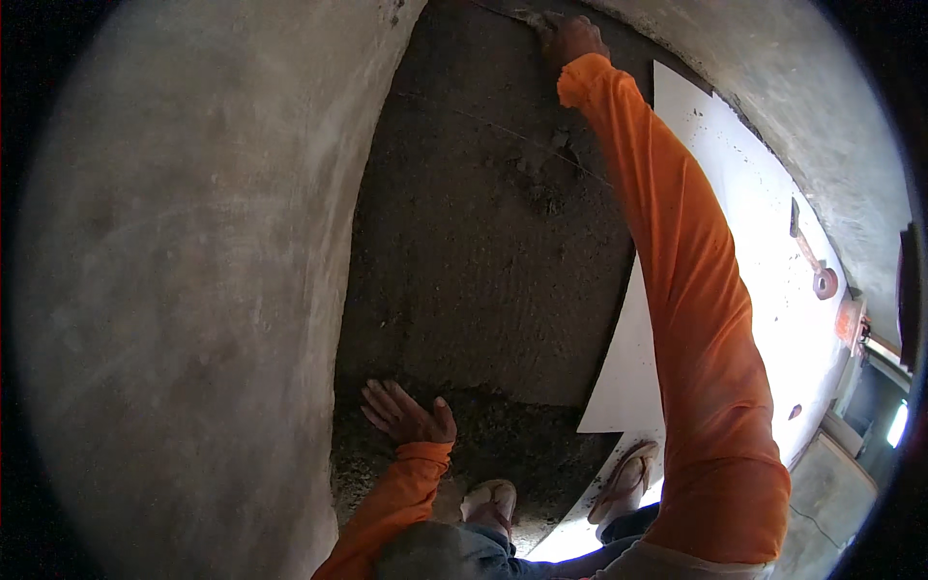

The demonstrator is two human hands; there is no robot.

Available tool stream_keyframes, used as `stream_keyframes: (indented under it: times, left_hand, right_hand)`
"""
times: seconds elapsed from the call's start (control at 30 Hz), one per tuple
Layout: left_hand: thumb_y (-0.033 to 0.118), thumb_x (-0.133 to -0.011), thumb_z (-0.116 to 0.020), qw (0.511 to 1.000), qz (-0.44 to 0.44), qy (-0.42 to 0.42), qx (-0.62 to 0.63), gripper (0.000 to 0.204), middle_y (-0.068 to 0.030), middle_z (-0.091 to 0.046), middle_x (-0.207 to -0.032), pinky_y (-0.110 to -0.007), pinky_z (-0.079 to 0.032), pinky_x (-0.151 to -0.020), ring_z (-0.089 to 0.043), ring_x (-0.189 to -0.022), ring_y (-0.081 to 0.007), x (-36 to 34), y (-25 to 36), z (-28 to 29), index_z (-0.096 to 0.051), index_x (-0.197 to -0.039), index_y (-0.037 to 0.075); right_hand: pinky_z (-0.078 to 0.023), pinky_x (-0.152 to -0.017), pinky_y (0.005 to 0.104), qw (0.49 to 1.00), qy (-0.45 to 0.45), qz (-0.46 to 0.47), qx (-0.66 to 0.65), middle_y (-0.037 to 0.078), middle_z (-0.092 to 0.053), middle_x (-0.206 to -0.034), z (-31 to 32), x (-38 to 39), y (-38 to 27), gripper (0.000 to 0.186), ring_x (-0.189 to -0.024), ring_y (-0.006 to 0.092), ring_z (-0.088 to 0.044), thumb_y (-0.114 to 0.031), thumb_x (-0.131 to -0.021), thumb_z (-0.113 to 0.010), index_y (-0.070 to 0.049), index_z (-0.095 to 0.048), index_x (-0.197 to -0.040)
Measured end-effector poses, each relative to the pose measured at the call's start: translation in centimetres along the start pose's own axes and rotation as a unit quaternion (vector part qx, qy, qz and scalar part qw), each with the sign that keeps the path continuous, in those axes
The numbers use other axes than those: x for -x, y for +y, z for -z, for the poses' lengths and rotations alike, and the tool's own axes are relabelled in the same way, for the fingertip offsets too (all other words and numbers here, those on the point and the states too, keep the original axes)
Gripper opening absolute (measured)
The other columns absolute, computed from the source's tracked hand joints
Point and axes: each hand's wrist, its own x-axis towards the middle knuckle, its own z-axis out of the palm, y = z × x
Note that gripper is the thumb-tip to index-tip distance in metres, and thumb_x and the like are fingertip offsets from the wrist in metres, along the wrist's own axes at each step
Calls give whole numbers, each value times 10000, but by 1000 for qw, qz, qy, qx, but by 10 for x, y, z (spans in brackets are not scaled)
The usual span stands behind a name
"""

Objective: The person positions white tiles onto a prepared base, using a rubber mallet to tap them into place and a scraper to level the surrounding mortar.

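Dark, damp-looking mortar (464, 261) covers the surface between the walls, rougher near my feet. My left hand (406, 414) lies on or just over its near part, close to the left wall, with fingers stretched and thumb apart, holding nothing. Far ahead, my right arm reaches out to the mortar's far end. There my right hand (580, 41) is closed at a greyish thing (537, 19), which is too small and dark to name. Between the hands, a thin string or scored line (503, 129) crosses the mortar, beside some rough lumps (541, 179).
A smooth grey wall (193, 271) rises on the left, another (812, 87) at the far right. White sheeting (764, 290) along the right bears a tool with a dark blade (795, 217) and a reddish ring-shaped thing (825, 283). My sandalled feet (489, 505) stand at the near edge.
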Motion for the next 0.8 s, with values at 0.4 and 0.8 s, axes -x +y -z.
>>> stream_keyframes:
  times: [0.4,0.8]
  left_hand:
    - [475,-933,-271,1000,-8,5,-7,705,-259,-148,-1478,-615,-112,-1062,-156,-1365,-436,-2,0,3,-140,-1437,1]
    - [472,-924,-299,1000,-10,17,4,718,-265,-147,-1476,-632,-142,-1045,-172,-1352,-460,-3,5,0,-105,-1448,22]
  right_hand:
    - [-454,-945,427,999,6,7,41,151,-530,-1258,-10,1,-48,372,-1178,346,-482,-336,-904,-487,-169,-564,-1228]
    - [-457,-939,434,975,81,195,76,137,-510,-1278,-22,-14,-16,357,-1156,343,-496,-325,-896,-498,-192,-559,-1221]
